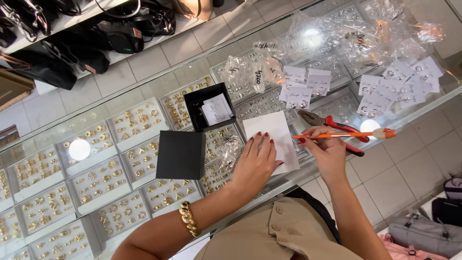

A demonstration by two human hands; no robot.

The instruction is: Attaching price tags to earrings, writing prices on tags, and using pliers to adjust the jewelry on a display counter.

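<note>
White card [275, 137] pinned flat on glass counter [144, 91], nothing written on it yet.
Left hand [256, 161] spread flat on card; right hand [327, 151] grips orange pen [337, 136] near card's edge. Pliers [337, 127] behind, open black box [208, 107] and lid [181, 155] left of card.

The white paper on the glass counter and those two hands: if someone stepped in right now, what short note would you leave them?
Left hand: flat on the white paper, pinning it to the glass counter.
Right hand: holds an orange pen level above the paper's right edge.
Nearby: red-handled pliers just beyond the right hand; open black box with small cards inside; its black lid lying left of the paper; earring cards and plastic bags further back.
Done: paper laid out, box open.
Left: the visible part of the paper is blank.
</note>
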